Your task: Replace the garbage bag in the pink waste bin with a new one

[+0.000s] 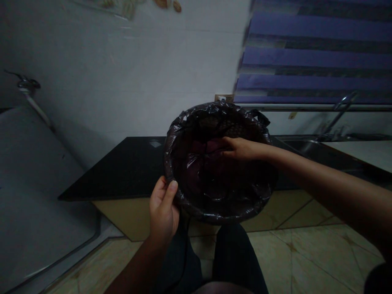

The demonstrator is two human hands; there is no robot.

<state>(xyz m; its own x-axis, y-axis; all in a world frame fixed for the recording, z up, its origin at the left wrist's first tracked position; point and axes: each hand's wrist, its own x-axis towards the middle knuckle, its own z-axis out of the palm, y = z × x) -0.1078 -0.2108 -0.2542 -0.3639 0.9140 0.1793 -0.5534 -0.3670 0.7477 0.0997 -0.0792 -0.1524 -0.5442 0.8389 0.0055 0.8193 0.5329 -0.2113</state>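
A round trash bin [241,130] with small holes in its wall is tilted so that its mouth faces me. A dark, shiny bin bag [214,216] lines it and is folded over the rim all round. My left hand [165,204] is closed on the rim at the lower left, thumb over the bag's edge. My right hand [240,149] reaches inside from the right, its fingers against the lining. The fingertips are partly hidden in the dark, and I cannot make out whether they pinch the plastic. A loose tuft of bag sticks out at the upper right.
Behind the bin runs a black countertop [122,167] over pale yellow cabinets [122,212]. A sink [309,149] with a faucet [339,110] is at the right, below a purple striped blind [306,57]. A large grey appliance-like surface [43,183] stands at the left.
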